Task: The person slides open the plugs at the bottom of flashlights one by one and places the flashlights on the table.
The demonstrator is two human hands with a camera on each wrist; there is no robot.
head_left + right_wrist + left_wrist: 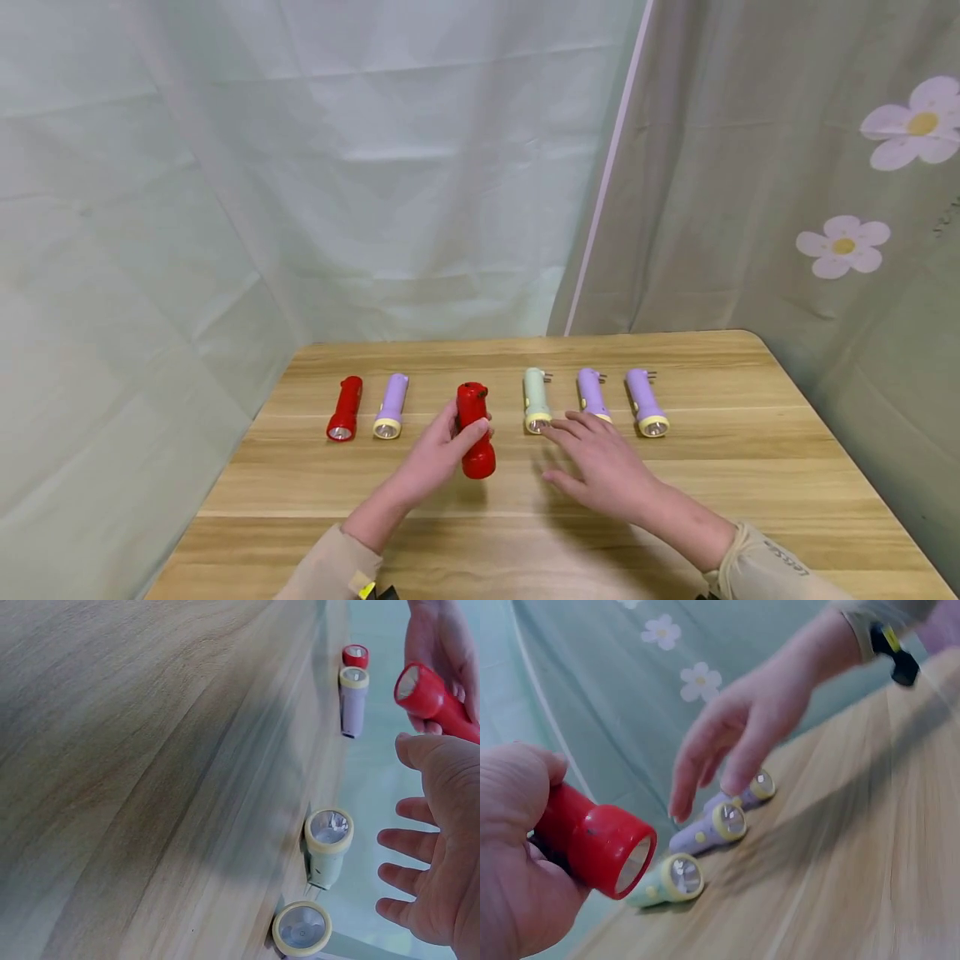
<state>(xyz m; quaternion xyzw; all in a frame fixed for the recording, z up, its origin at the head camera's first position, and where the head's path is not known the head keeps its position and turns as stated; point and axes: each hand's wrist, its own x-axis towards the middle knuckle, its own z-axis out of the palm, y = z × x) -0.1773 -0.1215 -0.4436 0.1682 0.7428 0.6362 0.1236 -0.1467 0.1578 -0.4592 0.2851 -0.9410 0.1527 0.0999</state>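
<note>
My left hand point(437, 452) grips a red flashlight point(476, 433) around its body, held above the middle of the table with the lens end toward me. In the left wrist view the lens end of this red flashlight point(615, 847) points at the tabletop. My right hand point(603, 467) hovers with fingers spread and nothing in them, over the near ends of the right-hand flashlights. Beneath its fingertips lie a pale green flashlight point(536, 396) and a purple flashlight point(591, 390), whose lens is partly hidden by the hand.
Another purple flashlight point(645, 402) lies at the right of the row. On the left lie a second red flashlight point(347, 408) and a purple one with a yellow rim point(392, 406). Metal plug prongs stick out of the right-hand flashlights. A curtain point(420, 208) hangs behind the wooden table point(300, 492).
</note>
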